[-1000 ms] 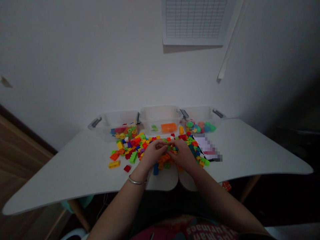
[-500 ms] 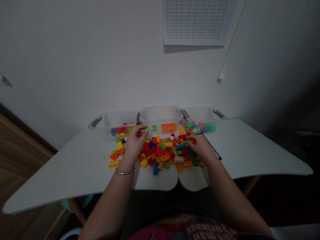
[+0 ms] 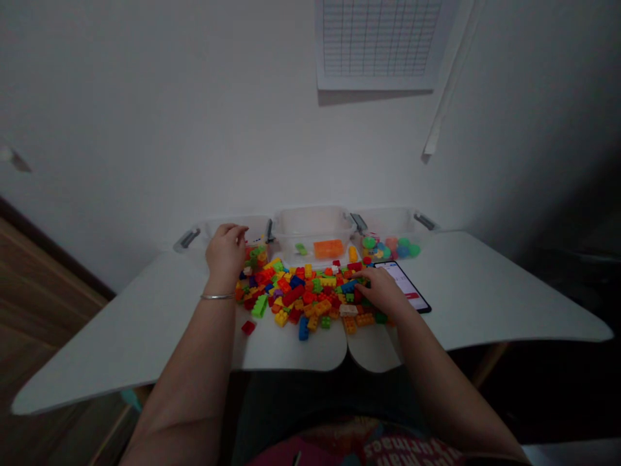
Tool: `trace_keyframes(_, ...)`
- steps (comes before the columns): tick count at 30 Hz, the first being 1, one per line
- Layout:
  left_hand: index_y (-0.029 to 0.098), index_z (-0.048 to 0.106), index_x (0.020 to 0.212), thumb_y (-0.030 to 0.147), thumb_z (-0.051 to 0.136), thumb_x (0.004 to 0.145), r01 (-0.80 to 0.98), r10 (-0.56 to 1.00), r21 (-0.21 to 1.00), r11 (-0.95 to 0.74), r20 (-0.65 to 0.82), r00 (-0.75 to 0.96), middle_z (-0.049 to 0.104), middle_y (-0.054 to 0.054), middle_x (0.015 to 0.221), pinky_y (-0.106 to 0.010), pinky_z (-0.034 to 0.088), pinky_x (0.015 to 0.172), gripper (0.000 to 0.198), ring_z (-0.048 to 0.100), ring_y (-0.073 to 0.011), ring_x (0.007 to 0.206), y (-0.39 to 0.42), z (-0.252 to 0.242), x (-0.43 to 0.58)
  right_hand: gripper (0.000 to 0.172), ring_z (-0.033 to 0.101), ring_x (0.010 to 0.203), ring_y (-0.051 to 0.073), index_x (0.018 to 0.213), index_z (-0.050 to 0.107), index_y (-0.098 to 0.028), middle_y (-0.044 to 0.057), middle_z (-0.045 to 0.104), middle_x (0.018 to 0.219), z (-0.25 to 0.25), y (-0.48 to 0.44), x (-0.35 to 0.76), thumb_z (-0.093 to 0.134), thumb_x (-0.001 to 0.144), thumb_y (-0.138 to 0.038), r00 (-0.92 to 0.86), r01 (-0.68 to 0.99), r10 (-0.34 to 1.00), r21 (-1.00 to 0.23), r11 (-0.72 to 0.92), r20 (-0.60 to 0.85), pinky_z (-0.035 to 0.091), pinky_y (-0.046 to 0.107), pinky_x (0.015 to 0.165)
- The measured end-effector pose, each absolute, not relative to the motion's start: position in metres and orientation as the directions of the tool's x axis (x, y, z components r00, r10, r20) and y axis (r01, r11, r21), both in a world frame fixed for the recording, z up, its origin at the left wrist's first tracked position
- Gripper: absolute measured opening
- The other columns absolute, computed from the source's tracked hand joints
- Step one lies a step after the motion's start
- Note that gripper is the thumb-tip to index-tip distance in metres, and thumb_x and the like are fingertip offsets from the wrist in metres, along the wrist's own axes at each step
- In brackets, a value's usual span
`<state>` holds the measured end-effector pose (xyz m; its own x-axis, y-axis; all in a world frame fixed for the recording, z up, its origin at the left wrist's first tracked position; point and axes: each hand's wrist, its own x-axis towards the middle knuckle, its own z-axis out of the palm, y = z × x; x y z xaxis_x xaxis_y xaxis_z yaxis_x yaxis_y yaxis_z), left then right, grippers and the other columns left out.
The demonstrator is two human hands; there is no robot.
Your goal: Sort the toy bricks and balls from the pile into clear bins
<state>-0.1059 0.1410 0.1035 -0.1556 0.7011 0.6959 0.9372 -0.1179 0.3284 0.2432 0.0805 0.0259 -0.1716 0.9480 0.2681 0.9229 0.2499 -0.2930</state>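
A heap of coloured toy building bricks (image 3: 310, 294) covers the middle of the white table. My left hand (image 3: 226, 251) is raised over the left clear bin (image 3: 213, 228), its fingers curled together and pointing right. Whatever may be between its fingertips is hidden. At the right side of the heap, my right hand (image 3: 382, 289) rests low with thumb and forefinger apart, close to the right end of a blue brick (image 3: 348, 286). A green brick (image 3: 259, 305) and a dark red brick (image 3: 248, 327) lie at the heap's left front.
The middle clear bin (image 3: 313, 217) contains an orange block (image 3: 328, 249) and a small green piece. In the right clear bin (image 3: 388, 217) are pastel round pieces (image 3: 402, 247). A lit phone (image 3: 405, 288) lies beside my right hand. A wall stands behind the bins.
My left hand has moved left from the middle bin to above the left bin; the green brick at its fingertips no longer shows. My right hand has shifted slightly left and down, uncovering the phone screen.
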Motion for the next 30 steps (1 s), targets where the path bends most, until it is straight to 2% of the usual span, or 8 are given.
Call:
trace_keyframes(5,0.017,0.073,0.105,0.026,0.039,0.089,0.979,0.832,0.196,-0.058,0.551,-0.061,0.066,-0.014,0.115,-0.037,0.048,0.085,0.038,0.063,-0.0270,0.100,0.143,0.093,-0.106,0.026,0.062,0.105,0.026,0.110,0.072,-0.024,0.007,0.072,0.111,0.028,0.078,0.241,0.064,0.085,-0.026,-0.166,0.926,0.943,-0.284,0.249,0.287,0.045,0.038,0.093)
trace_keyframes(10,0.015,0.072,0.106,0.036,0.032,0.093,0.996,0.857,-0.005,-0.085,0.509,0.076,0.071,-0.017,0.102,-0.043,0.043,0.093,0.047,0.063,-0.0302,0.099,0.144,0.089,-0.102,0.028,0.061,0.106,0.027,0.112,0.071,-0.022,0.007,0.071,0.113,0.031,0.078,0.240,0.062,0.087,-0.027,-0.171,0.935,0.950,-0.261,0.240,0.260,0.045,0.038,0.093)
trace_keyframes(12,0.015,0.070,0.111,0.038,0.029,0.094,0.994,0.862,-0.040,-0.101,0.496,0.107,0.072,-0.017,0.101,-0.046,0.041,0.095,0.050,0.064,-0.0313,0.098,0.145,0.087,-0.101,0.028,0.061,0.106,0.027,0.113,0.071,-0.021,0.007,0.071,0.115,0.032,0.079,0.239,0.062,0.087,-0.028,-0.180,0.939,0.948,-0.241,0.245,0.264,0.045,0.038,0.094)
trace_keyframes(17,0.015,0.062,0.125,0.039,0.034,0.093,0.993,0.837,0.037,-0.113,0.541,0.076,0.067,-0.018,0.119,-0.056,0.025,0.109,0.049,0.058,-0.0334,0.113,0.141,0.085,-0.098,0.027,0.060,0.104,0.027,0.110,0.071,-0.021,0.008,0.071,0.112,0.032,0.079,0.242,0.062,0.088,-0.034,-0.157,0.964,0.943,-0.162,0.211,0.294,0.044,0.038,0.092)
trace_keyframes(20,0.018,0.058,0.129,0.039,0.040,0.092,0.985,0.797,0.110,-0.132,0.603,0.040,0.062,-0.016,0.128,-0.060,0.020,0.112,0.047,0.052,-0.0337,0.121,0.131,0.087,-0.090,0.027,0.060,0.104,0.027,0.107,0.072,-0.020,0.008,0.071,0.111,0.030,0.082,0.246,0.063,0.088,-0.036,-0.158,0.966,0.941,-0.149,0.210,0.298,0.043,0.037,0.092)
trace_keyframes(25,0.020,0.065,0.117,0.037,0.046,0.091,0.948,0.745,0.198,-0.251,0.665,0.059,0.064,-0.010,0.124,-0.056,0.027,0.111,0.037,0.050,-0.0303,0.123,0.105,0.083,-0.065,0.027,0.059,0.106,0.026,0.105,0.073,-0.019,0.008,0.071,0.111,0.028,0.088,0.250,0.066,0.086,-0.037,-0.240,0.950,0.937,-0.139,0.281,0.255,0.041,0.037,0.094)
trace_keyframes(27,0.020,0.067,0.112,0.035,0.048,0.091,0.910,0.730,0.215,-0.356,0.671,0.127,0.066,-0.009,0.121,-0.049,0.033,0.109,0.032,0.052,-0.0270,0.120,0.095,0.076,-0.052,0.026,0.059,0.107,0.026,0.104,0.073,-0.018,0.008,0.071,0.112,0.030,0.088,0.249,0.066,0.086,-0.035,-0.261,0.944,0.933,-0.134,0.300,0.249,0.041,0.037,0.096)
trace_keyframes(30,0.021,0.069,0.106,0.031,0.051,0.090,0.861,0.721,0.224,-0.457,0.660,0.211,0.067,-0.007,0.117,-0.048,0.036,0.107,0.026,0.054,-0.0258,0.117,0.081,0.063,-0.031,0.024,0.059,0.106,0.026,0.103,0.072,-0.018,0.008,0.071,0.111,0.034,0.085,0.246,0.066,0.086,-0.034,-0.266,0.942,0.929,-0.136,0.308,0.258,0.041,0.037,0.095)
